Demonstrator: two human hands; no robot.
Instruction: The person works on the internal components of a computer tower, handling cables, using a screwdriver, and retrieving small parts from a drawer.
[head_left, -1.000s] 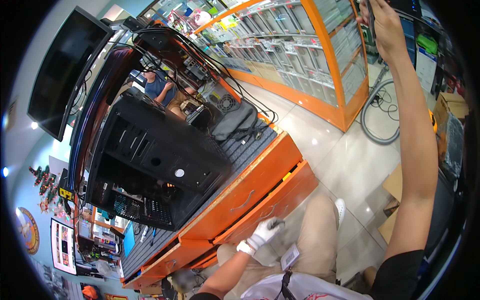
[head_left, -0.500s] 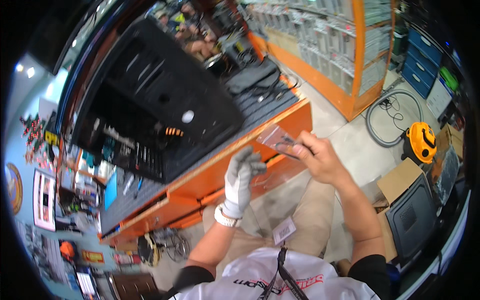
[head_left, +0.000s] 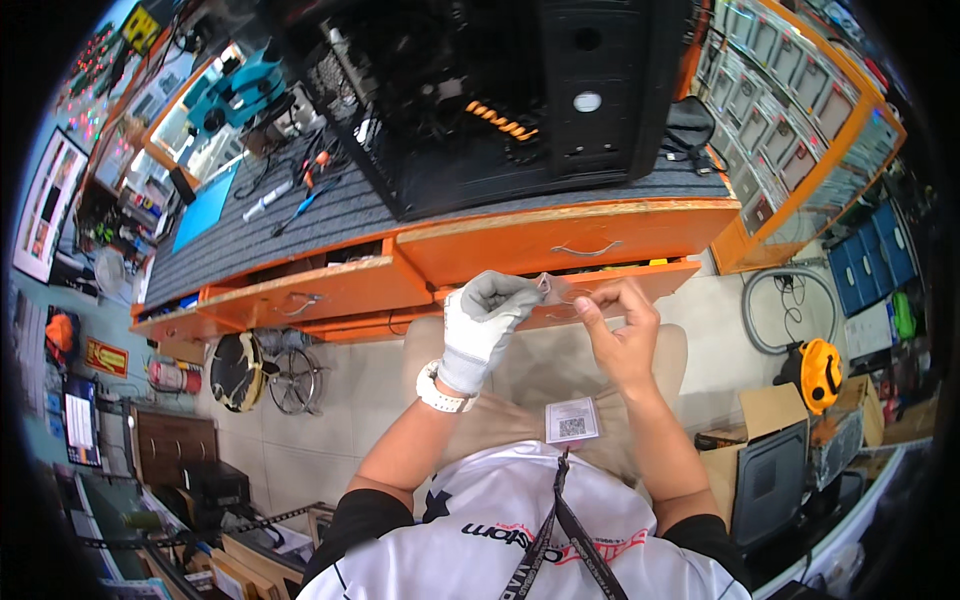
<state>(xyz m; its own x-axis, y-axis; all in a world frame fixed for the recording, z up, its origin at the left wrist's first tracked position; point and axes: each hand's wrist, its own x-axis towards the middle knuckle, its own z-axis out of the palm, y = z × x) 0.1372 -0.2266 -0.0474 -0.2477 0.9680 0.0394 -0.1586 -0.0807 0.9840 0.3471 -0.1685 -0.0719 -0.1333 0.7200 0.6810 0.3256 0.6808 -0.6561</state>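
A small clear plastic bag is stretched between my two hands, in front of the open orange drawers. My left hand, in a white and grey glove, pinches one end of it. My bare right hand holds the other end between thumb and fingers. What lies inside the bag is too small to make out. Beyond my hands, a black computer case stands on the bench with its side open. An orange and black striped cable shows inside it.
The orange bench has a grey ribbed mat, with a syringe and a blue tool on it. Several drawers stick out toward me. At the right are a yellow vacuum cleaner, its grey hose and an open cardboard box.
My left hand has come over to the bag and gripped it; before, only the right hand held it. My view has turned left and now faces the bench more squarely.
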